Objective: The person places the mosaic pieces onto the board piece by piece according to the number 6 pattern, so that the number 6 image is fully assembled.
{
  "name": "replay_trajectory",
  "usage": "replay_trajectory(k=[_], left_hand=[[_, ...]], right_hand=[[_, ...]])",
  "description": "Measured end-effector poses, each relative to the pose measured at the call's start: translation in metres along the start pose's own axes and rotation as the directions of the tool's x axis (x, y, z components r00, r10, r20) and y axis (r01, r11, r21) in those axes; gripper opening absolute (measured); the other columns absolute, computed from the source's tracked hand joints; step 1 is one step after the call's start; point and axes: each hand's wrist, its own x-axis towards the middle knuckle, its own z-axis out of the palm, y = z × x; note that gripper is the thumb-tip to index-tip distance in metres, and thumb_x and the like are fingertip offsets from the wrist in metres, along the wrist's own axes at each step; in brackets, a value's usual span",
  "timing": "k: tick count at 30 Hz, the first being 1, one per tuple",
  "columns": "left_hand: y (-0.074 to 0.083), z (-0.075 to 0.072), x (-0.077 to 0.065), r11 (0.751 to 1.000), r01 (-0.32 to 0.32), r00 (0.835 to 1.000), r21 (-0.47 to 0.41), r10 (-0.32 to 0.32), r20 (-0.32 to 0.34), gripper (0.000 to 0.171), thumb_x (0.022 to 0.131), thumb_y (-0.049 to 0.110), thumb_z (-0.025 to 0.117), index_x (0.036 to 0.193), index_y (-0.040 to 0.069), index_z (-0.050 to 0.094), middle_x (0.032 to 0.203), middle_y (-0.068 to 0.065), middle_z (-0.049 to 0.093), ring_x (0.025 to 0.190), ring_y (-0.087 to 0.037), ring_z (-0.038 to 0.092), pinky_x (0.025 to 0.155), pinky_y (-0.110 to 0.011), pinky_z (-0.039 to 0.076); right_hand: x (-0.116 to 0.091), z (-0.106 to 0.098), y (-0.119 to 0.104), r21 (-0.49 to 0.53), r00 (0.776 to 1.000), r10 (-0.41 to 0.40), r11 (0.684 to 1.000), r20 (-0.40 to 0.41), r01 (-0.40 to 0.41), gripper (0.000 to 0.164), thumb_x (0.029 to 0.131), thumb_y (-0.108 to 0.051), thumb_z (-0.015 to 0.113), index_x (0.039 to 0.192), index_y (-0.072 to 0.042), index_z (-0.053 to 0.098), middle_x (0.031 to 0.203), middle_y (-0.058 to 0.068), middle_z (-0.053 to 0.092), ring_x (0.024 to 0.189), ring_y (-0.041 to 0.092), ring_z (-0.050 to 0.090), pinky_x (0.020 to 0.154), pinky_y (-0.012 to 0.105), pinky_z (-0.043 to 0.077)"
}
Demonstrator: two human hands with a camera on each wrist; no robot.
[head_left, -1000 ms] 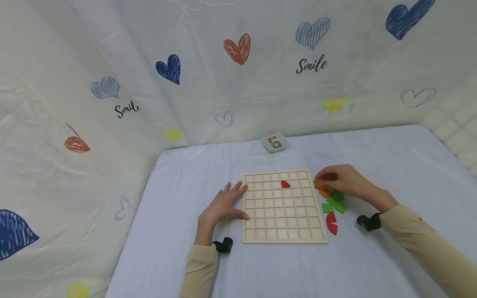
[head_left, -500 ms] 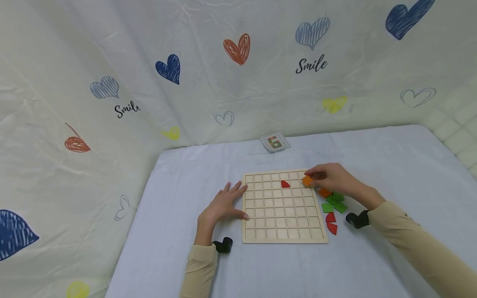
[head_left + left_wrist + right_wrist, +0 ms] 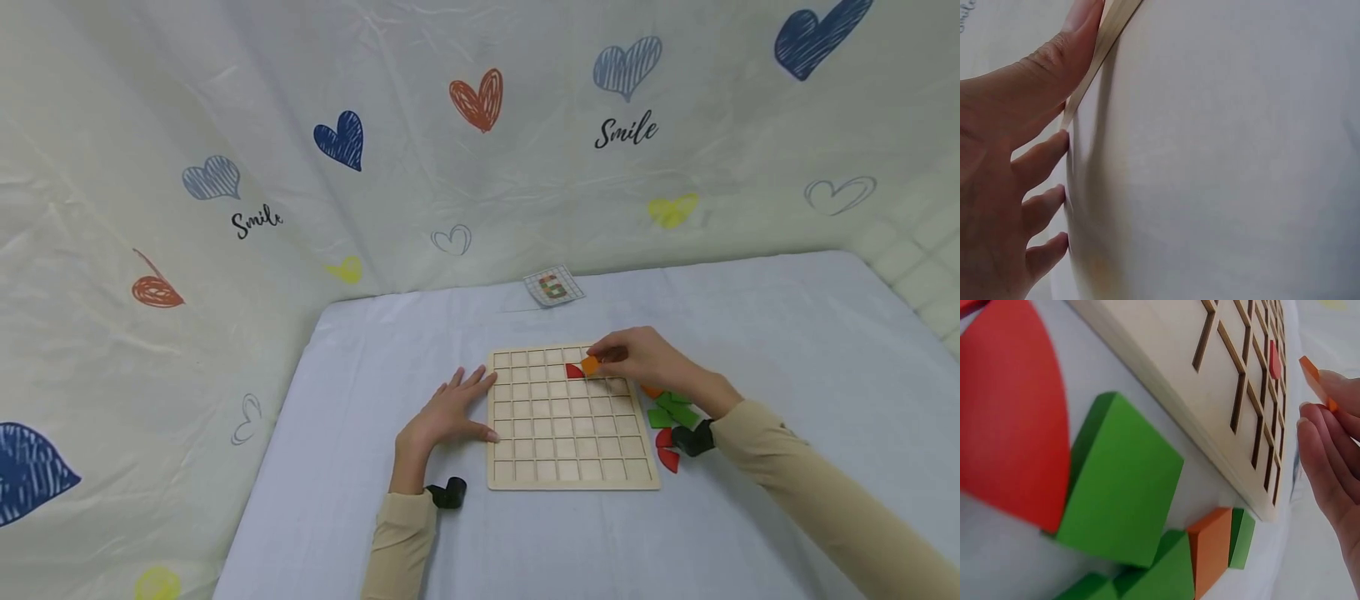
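Note:
A pale wooden grid board (image 3: 566,425) lies on the white-covered table, with one red quarter-circle tile (image 3: 573,372) set in a cell of its second row from the far edge. My right hand (image 3: 641,357) pinches an orange tile (image 3: 590,365) between thumb and fingers, over the cell just right of the red tile. In the right wrist view that orange tile (image 3: 1318,382) is tilted, held above the board. My left hand (image 3: 448,417) rests at the board's left edge, fingers spread and thumb on the rim; the left wrist view shows the thumb (image 3: 1054,62) against the wooden edge.
Right of the board lie several green tiles (image 3: 678,412), another orange tile (image 3: 1210,544) and two red quarter-circle tiles (image 3: 667,460). A small card with a coloured grid pattern (image 3: 553,287) lies by the back wall. Black cameras sit on both wrists.
My right hand picked an orange tile from the pile on the right and carried it left over the board, up beside the red tile. The left hand has stayed at the board's edge.

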Motion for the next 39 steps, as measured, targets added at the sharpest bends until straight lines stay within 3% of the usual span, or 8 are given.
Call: replay_trajectory(k=[12, 24, 39], left_hand=[[0.002, 0.0, 0.0, 1.0, 0.001, 1.0, 0.006, -0.001, 0.001, 0.103, 0.079, 0.038, 0.089, 0.163, 0.02, 0.032, 0.172, -0.004, 0.02, 0.161, -0.036, 0.004, 0.129, -0.059, 0.009], [0.0, 0.001, 0.002, 1.0, 0.017, 1.0, 0.019, -0.017, -0.002, 0.104, 0.077, 0.038, 0.09, 0.163, 0.022, 0.033, 0.172, -0.002, 0.02, 0.161, -0.034, 0.005, 0.13, -0.058, 0.009], [0.002, 0.002, 0.003, 0.999, 0.021, 1.0, 0.032, -0.02, -0.019, 0.106, 0.076, 0.037, 0.091, 0.163, 0.022, 0.033, 0.172, -0.002, 0.021, 0.161, -0.034, 0.007, 0.129, -0.059, 0.011]], right_hand=[[0.022, 0.017, -0.006, 0.01, 0.998, -0.034, 0.999, 0.043, 0.034, 0.027, 0.09, -0.012, 0.079, 0.114, 0.0, 0.076, 0.103, 0.011, 0.077, 0.087, 0.02, 0.069, 0.078, 0.034, 0.059], [0.041, 0.033, -0.01, -0.011, 0.997, -0.008, 1.0, 0.075, 0.009, 0.026, 0.09, -0.016, 0.081, 0.111, -0.002, 0.076, 0.102, 0.009, 0.075, 0.089, 0.02, 0.068, 0.077, 0.035, 0.058], [0.043, 0.039, -0.012, -0.075, 0.996, -0.036, 0.996, 0.086, 0.043, 0.023, 0.088, -0.014, 0.082, 0.106, -0.002, 0.076, 0.096, 0.007, 0.069, 0.086, 0.019, 0.063, 0.077, 0.036, 0.056]])
